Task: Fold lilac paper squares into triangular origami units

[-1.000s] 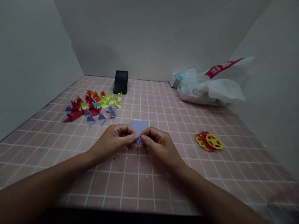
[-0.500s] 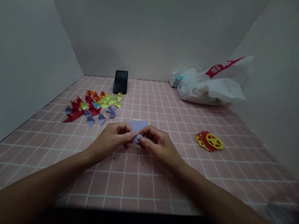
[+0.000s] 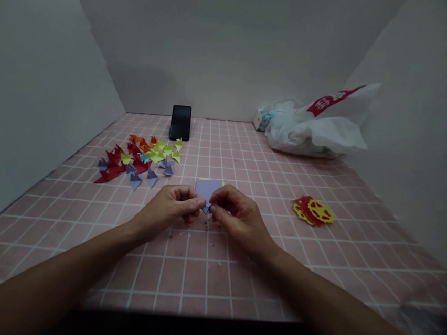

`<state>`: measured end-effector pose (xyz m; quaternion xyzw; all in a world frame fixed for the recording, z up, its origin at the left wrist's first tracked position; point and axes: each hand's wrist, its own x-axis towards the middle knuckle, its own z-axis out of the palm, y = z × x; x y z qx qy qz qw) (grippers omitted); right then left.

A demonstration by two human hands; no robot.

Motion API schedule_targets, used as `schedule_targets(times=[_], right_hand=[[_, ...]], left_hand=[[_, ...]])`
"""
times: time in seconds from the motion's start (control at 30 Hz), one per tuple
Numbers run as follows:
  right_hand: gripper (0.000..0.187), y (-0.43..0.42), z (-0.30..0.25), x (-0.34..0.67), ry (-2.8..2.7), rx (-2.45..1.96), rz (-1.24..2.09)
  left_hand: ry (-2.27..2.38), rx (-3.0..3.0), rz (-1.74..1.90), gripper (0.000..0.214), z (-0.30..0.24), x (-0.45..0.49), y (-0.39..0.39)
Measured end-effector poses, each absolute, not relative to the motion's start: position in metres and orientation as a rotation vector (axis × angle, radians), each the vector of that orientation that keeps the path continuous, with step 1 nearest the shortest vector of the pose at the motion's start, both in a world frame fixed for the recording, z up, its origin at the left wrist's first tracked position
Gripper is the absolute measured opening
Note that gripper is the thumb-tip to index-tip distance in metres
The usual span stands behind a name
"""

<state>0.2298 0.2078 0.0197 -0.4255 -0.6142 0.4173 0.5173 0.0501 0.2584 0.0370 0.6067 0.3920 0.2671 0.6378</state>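
Between my two hands is a small folded piece of purple paper (image 3: 206,209), mostly covered by fingers. My left hand (image 3: 180,204) pinches its left side with thumb and forefinger. On the other side, my right hand (image 3: 236,214) is closed with thumb and fingertips at the paper's right edge. Just beyond the hands lies a stack of square paper sheets (image 3: 208,187), purple on top with a yellow edge showing beneath. Several folded purple paper pieces (image 3: 152,177) lie to the left, beside red paper pieces (image 3: 108,175) and yellow-green ones (image 3: 161,152).
A black phone (image 3: 181,123) leans upright at the back. At the back right, a white plastic bag (image 3: 313,134) lies against a small box (image 3: 260,119). Red and yellow gear-shaped cutouts (image 3: 314,211) rest at the right. A pink checked cloth (image 3: 205,276) covers the table.
My right thumb and fingers have shifted slightly on the folded purple paper, and its visible part now points downward. The left hand stays almost in place.
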Motion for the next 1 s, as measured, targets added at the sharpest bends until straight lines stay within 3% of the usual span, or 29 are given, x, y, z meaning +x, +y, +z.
schedule_targets(times=[1.0], right_hand=[[0.005,0.2049,0.0244,0.2278,-1.386,-0.988,1.234]], left_hand=[[0.858,1.402,0.585,0.019,0.0388,0.0494,0.2553]])
